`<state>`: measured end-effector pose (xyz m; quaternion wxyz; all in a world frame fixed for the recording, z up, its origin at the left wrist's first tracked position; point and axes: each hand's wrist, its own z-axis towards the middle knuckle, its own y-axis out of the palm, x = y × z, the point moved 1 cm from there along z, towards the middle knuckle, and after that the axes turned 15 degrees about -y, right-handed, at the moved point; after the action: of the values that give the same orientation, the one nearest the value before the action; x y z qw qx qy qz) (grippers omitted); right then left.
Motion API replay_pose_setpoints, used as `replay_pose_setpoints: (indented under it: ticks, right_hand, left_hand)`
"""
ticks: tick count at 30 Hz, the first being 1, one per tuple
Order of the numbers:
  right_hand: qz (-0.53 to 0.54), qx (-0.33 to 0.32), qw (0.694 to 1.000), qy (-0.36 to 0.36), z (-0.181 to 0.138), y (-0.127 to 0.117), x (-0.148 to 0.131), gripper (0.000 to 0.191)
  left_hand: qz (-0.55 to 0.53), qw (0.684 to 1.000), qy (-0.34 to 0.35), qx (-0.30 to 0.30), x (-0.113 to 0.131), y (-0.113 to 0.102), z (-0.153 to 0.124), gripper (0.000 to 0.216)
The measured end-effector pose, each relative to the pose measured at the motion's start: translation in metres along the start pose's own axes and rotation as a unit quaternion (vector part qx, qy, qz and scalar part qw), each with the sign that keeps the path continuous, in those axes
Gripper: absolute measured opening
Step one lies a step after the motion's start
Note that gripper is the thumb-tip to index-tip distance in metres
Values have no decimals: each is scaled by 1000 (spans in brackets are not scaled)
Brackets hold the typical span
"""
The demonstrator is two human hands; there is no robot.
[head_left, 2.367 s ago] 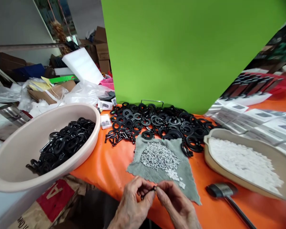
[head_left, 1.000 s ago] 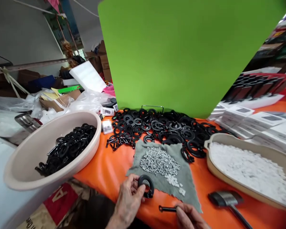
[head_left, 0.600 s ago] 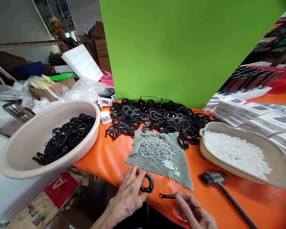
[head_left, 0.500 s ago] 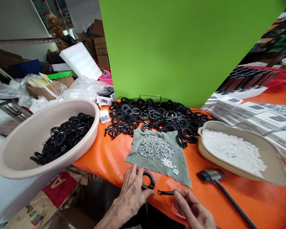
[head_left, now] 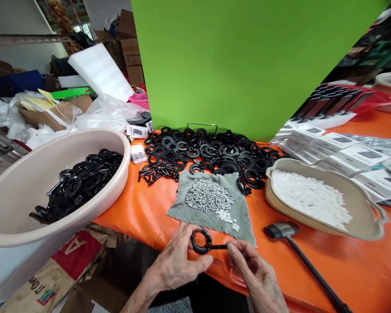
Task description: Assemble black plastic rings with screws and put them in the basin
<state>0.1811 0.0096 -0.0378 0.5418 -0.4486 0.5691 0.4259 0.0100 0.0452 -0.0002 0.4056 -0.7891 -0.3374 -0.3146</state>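
Observation:
A thick black ring (head_left: 200,242) is gripped in my left hand (head_left: 177,258), its fingers on the ring's left side and the thumb below. My right hand (head_left: 252,269) pinches the outer end of a short black rod (head_left: 219,247). The rod's inner end meets the ring's right side; whether it is inside the ring I cannot tell. Just beyond my hands lies a grey-green cloth (head_left: 179,204) with a heap of small silver pins (head_left: 210,194) and several small white pieces (head_left: 227,216).
Black rings (head_left: 228,152) and short black rods (head_left: 158,172) lie at the back. At left is a pale basin (head_left: 9,208) of black parts. A hammer (head_left: 301,252) and a beige tray (head_left: 299,217) of white pieces lie right, with white boxes (head_left: 361,152) behind. A green panel (head_left: 234,65) rises behind.
My right hand has moved left and up, bringing the black rod against the ring. The left hand has turned the ring slightly. The view has shifted a little.

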Motion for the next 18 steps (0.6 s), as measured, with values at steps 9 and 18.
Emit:
replay_pose_setpoints:
  ticks: [9,18]
  right_hand:
    - [-61,-127,984,-105,23,6,-6,33]
    - [-91,-72,986,-117,17,-1,0,30]
  left_hand:
    - [-35,998,43,-14,2,-4,20,13]
    - [85,992,35,85,-14,18,8,40]
